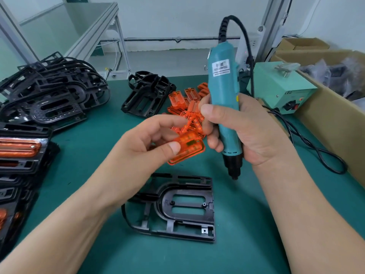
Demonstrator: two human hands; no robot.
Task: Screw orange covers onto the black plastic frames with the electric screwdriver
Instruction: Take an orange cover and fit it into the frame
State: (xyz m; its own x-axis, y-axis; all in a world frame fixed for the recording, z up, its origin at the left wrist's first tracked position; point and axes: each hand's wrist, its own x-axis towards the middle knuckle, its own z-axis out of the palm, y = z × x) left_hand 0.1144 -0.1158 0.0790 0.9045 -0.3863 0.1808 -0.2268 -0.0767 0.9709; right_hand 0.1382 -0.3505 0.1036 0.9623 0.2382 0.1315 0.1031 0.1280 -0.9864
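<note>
My left hand (146, 143) pinches a clear orange cover (187, 149) between thumb and fingers, held in the air above the mat. My right hand (243, 131) grips the teal electric screwdriver (224, 91) upright, bit pointing down, just right of the cover. A black plastic frame (177, 208) lies flat on the green mat below both hands, with no cover on it. A pile of several loose orange covers (185, 101) lies behind my hands.
Stacks of black frames (53, 91) fill the left side; some at the left edge carry orange covers (19, 147). Two more frames (148, 93) lie at centre back. A green power supply box (282, 88) with black cable (316, 149) and cardboard boxes (335, 119) stand on the right.
</note>
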